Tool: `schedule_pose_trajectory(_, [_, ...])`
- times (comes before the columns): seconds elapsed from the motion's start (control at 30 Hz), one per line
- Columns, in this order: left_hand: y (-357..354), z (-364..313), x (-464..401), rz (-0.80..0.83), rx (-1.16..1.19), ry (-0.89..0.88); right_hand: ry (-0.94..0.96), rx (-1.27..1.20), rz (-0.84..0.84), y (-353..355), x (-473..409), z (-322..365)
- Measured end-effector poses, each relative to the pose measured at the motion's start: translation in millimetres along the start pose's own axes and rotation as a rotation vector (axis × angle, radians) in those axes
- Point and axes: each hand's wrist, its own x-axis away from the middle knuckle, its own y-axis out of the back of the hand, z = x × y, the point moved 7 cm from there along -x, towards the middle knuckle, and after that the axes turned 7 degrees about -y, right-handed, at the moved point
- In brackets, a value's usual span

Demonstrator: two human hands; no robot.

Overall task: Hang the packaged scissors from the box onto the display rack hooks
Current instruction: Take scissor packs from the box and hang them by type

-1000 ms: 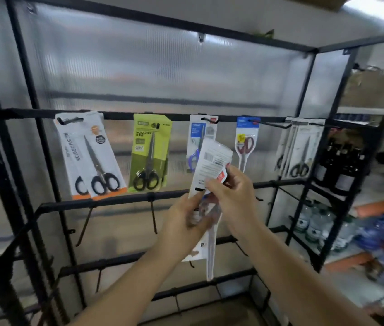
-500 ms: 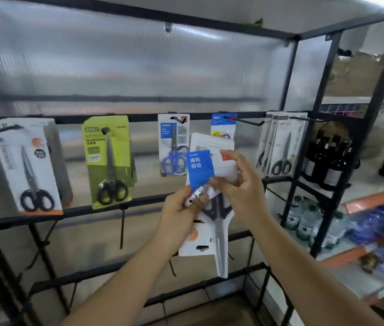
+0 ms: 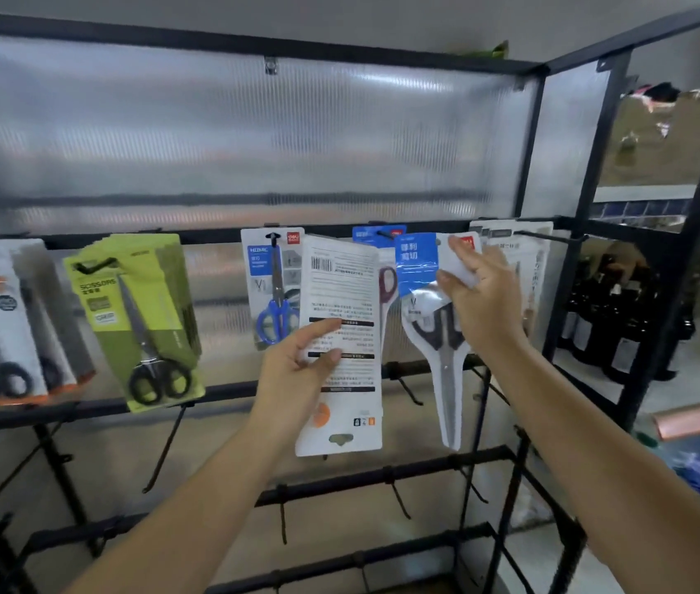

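Observation:
My left hand (image 3: 301, 370) grips a white scissors package (image 3: 342, 293) with its printed back toward me and its hang hole at the bottom. My right hand (image 3: 483, 302) holds a second package with a blue label (image 3: 419, 267) and dark-handled scissors, blade pointing down, up near the top rail (image 3: 211, 238) of the black display rack. Several packages hang from that rail: white-and-orange ones (image 3: 1, 319), a green one (image 3: 138, 310), a blue-handled one (image 3: 273, 285), a red-handled one (image 3: 387, 285) partly hidden, and white ones (image 3: 528, 250) behind my right hand.
Lower rails (image 3: 382, 473) of the rack carry bare hooks (image 3: 166, 448). A ribbed translucent panel (image 3: 254, 135) backs the rack. To the right stand dark bottles (image 3: 614, 327) on a neighbouring shelf. The box is out of sight.
The two packages, held together a second ago, have been separated. My right hand carried the blue-label one up and right toward the top rail; my left hand keeps the white one.

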Motion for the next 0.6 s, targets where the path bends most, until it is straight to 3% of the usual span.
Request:
schedule_pose_trajectory(0.23, [-8,5,-6,-0.108,-0.076,-0.036,0.101,0.159,0.064,-16,-9,-10])
schedule_pose_trajectory(0.4, [1,1,-6,-0.165,-0.152,-0.092,0.019,0.233,0.194,-43,-31,-16])
schedule_pose_trajectory(0.6, [9,-19,-3,-0.17,-0.193,-0.197,-0.232,0.172,0.396,-89,-74,-37])
